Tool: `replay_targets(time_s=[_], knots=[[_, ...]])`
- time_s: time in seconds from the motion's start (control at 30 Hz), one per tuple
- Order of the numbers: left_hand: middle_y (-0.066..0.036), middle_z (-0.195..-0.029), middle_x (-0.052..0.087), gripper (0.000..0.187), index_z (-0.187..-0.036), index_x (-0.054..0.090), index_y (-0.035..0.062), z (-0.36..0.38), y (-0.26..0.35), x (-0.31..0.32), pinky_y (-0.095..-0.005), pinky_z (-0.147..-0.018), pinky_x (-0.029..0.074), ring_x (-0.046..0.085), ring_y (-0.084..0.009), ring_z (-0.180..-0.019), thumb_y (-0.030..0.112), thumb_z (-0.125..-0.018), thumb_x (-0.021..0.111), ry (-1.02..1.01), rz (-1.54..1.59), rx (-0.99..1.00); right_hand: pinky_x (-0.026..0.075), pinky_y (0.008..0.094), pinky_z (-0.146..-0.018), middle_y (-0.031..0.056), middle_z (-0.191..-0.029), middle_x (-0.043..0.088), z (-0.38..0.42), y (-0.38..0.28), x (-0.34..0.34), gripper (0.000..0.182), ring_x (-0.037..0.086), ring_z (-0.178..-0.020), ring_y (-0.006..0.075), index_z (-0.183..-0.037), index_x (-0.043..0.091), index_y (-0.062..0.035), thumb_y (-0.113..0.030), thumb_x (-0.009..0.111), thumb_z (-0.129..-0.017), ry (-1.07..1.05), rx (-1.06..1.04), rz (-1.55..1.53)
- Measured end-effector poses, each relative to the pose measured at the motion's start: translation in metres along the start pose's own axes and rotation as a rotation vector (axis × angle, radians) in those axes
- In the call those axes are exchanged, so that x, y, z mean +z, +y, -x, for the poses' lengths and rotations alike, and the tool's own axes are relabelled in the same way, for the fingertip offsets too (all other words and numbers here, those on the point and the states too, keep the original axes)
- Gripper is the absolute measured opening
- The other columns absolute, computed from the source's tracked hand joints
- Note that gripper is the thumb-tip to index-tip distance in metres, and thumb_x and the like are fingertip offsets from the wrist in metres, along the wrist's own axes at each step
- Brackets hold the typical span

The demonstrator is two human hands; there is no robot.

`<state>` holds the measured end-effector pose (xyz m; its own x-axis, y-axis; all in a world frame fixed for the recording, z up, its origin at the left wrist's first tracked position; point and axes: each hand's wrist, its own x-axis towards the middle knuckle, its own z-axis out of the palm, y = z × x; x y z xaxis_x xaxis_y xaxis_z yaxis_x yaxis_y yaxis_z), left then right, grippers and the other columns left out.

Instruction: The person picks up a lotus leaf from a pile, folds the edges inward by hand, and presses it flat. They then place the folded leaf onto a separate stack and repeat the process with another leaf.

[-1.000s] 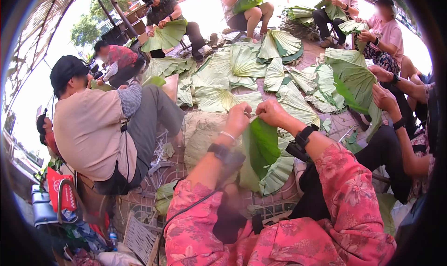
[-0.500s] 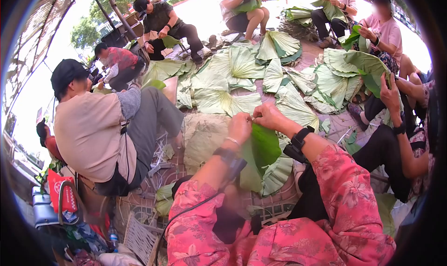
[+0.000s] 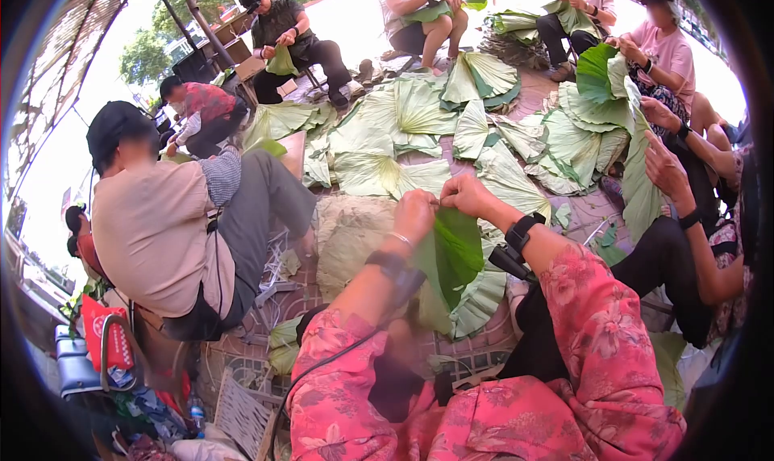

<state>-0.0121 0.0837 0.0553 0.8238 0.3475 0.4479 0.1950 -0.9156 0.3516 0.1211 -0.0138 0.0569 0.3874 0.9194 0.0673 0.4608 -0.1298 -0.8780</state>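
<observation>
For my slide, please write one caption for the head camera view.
Left hand and right hand hold a large green leaf; more leaves lie spread on the paving beyond.

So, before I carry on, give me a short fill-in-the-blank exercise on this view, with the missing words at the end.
The left hand and the right hand pinch the top of a folded green ____.
The pink sleeves behind both hands have a ____ pattern.
The bag beside the blue box is ____.
The co-worker in beige wears a black ____ on the head.

Missing words: leaf; floral; red; cap.
</observation>
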Motion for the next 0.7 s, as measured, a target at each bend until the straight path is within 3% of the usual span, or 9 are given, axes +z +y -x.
replay_targets(time_s=[0.1,0.2,0.3,0.5,0.7], knots=[[-0.018,-0.065,0.059,0.012,-0.068,0.066,0.0042,0.001,0.004,-0.006,-0.0387,-0.061,0.048,0.059,-0.0331,-0.063,0.014,-0.07,0.06,0.008,0.126,-0.075,0.046,0.0329,-0.061,0.0045,-0.063,0.061,-0.002,0.002,-0.004,0.014,0.058,-0.064,0.0184,-0.073,0.064,-0.0028,-0.015,0.069,-0.068,-0.046,0.062,-0.064],[-0.019,-0.068,0.059,0.011,-0.072,0.067,0.004,-0.001,0.007,-0.009,-0.0377,-0.063,0.048,0.059,-0.0333,-0.064,0.013,-0.069,0.062,-0.059,0.124,-0.174,0.047,0.0341,-0.061,0.0075,-0.065,0.062,0.008,-0.004,0.005,0.017,0.06,-0.066,0.023,-0.074,0.065,-0.0049,-0.018,0.069,-0.065,0.086,-0.185,0.215],[-0.019,-0.068,0.059,0.011,-0.072,0.067,0.0035,-0.001,0.006,-0.005,-0.0381,-0.063,0.047,0.059,-0.0336,-0.065,0.012,-0.069,0.062,-0.046,0.1,-0.143,0.048,0.0364,-0.064,0.0122,-0.068,0.062,0.02,-0.024,0.008,0.016,0.061,-0.07,0.0283,-0.076,0.066,-0.007,-0.017,0.066,-0.063,0.076,-0.118,0.53],[-0.019,-0.068,0.06,0.012,-0.072,0.067,0.0029,0.0,0.005,-0.003,-0.0379,-0.064,0.048,0.059,-0.0337,-0.066,0.012,-0.069,0.06,-0.059,0.111,-0.161,0.047,0.0392,-0.065,0.017,-0.072,0.062,0.001,0.008,0.019,0.019,0.061,-0.07,0.0317,-0.079,0.066,-0.007,-0.007,0.055,-0.063,0.09,-0.157,0.418],[-0.019,-0.07,0.061,0.014,-0.072,0.067,0.0018,-0.001,-0.004,-0.002,-0.0361,-0.065,0.048,0.061,-0.0321,-0.066,0.013,-0.07,0.059,-0.015,0.154,-0.146,0.047,0.0375,-0.063,0.0167,-0.07,0.062,-0.004,0.012,0.014,0.015,0.06,-0.066,0.0299,-0.078,0.066,-0.0053,-0.009,0.056,-0.067,0.089,-0.091,0.168]])
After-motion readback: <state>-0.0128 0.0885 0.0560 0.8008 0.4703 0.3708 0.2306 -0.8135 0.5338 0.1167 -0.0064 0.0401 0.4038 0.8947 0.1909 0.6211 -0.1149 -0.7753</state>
